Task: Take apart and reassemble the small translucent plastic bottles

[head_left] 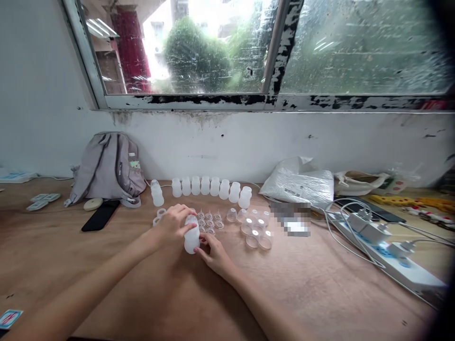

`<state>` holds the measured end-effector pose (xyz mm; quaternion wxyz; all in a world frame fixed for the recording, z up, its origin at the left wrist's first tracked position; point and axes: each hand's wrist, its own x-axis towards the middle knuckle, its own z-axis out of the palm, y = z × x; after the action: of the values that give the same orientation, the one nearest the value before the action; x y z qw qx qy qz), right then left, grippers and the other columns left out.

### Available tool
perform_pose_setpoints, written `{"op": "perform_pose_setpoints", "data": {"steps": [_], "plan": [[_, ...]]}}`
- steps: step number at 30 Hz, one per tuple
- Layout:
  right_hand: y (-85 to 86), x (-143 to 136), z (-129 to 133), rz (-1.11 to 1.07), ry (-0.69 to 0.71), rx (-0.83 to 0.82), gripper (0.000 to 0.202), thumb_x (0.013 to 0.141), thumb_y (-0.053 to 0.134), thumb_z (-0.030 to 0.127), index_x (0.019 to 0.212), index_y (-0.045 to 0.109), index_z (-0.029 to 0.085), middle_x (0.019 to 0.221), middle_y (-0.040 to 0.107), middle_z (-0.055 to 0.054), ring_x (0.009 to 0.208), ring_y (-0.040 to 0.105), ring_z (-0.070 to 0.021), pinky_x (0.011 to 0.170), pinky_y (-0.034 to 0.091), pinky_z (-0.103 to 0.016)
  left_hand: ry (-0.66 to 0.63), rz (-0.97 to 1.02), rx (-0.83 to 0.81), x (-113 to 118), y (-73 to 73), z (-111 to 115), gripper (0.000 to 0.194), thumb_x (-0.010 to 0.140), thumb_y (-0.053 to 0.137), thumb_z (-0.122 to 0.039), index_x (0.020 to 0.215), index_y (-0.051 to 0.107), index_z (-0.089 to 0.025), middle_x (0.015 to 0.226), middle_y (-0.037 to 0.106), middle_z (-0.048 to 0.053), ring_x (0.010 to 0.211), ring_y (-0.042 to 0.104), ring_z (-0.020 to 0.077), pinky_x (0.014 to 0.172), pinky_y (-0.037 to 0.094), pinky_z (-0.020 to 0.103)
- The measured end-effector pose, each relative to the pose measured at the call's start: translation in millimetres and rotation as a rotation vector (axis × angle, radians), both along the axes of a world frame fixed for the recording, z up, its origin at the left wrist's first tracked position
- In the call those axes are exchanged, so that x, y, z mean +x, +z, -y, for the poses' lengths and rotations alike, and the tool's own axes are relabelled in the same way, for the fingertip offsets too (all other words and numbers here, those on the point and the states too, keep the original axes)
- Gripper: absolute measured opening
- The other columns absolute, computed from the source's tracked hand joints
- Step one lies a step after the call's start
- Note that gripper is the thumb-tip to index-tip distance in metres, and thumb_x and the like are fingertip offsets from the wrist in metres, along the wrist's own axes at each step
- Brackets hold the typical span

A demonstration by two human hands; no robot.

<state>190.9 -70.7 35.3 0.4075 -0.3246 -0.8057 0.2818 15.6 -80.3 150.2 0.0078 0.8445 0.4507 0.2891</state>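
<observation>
Left hand (174, 222) bent over the top of a frosted white bottle (192, 243), just below the middle of the frame, with the fingers partly closed about its clear upper piece (192, 219) and the thumb on the near side. Right hand (213, 254) was half closed at the bottle's lower right, pinching its body between thumb and fingers; the far fingertips were hidden, so how firmly they pressed could not be told.

The bottle looked upright, or nearly so, on the brown tabletop (320, 274). Handling it well, in my judgement, meant letting the right hand brace the base low down while the left worked straight from above, with even pressure around the rim. A sideways push on so narrow a base could have tipped it, and squeezing the soft-looking wall too hard might have put the rim out of round.

Clear rings and teats (209, 222) lay just behind the hands, so low, small movements suited the spot. Domed clear covers (255, 234) stood right of centre, a curved row of white bottles (205, 185) farther up the frame, and one clear-topped bottle (157, 194) at that row's left end.
</observation>
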Motion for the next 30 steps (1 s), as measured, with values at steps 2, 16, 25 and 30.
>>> {"op": "perform_pose_setpoints", "data": {"steps": [2,16,25,30], "plan": [[-1.9,0.8,0.1,-0.007,-0.004,0.0,0.031,0.075,0.054,0.026,0.105,0.05,0.02,0.094,0.057,-0.006,0.085,0.053,-0.0175,0.075,0.044,-0.031,0.031,-0.004,0.014,-9.0,12.7,-12.8,0.022,0.077,0.05,-0.033,0.094,0.057,-0.02,0.089,0.06,0.004,0.085,0.054,0.0183,0.077,0.041,0.032],[-3.5,2.0,3.6,0.094,-0.005,0.042,0.026,0.078,0.048,0.023,0.104,0.048,0.021,0.097,0.055,-0.007,0.089,0.051,-0.0195,0.081,0.042,-0.033,0.546,-0.14,-0.009,-76.5,49.7,-147.9,0.033,0.069,0.054,-0.041,0.092,0.059,-0.017,0.092,0.062,0.008,0.08,0.057,0.0209,0.069,0.042,0.029],[1.7,3.0,5.8,0.204,0.005,0.06,0.024,0.079,0.047,0.021,0.103,0.047,0.022,0.098,0.053,-0.005,0.089,0.048,-0.019,0.08,0.04,-0.034,0.697,-0.2,-0.105,-101.2,11.7,-185.7,0.033,0.068,0.057,-0.037,0.094,0.06,-0.018,0.098,0.063,0.009,0.093,0.056,0.0253,0.076,0.042,0.031],[1.2,2.4,6.4,0.207,0.002,0.064,0.024,0.079,0.048,0.021,0.103,0.047,0.023,0.097,0.053,-0.005,0.09,0.048,-0.0184,0.08,0.04,-0.032,0.721,-0.214,-0.136,-107.3,2.3,-189.9,0.033,0.069,0.056,-0.037,0.096,0.059,-0.018,0.099,0.063,0.007,0.095,0.056,0.0237,0.077,0.042,0.029]]}}
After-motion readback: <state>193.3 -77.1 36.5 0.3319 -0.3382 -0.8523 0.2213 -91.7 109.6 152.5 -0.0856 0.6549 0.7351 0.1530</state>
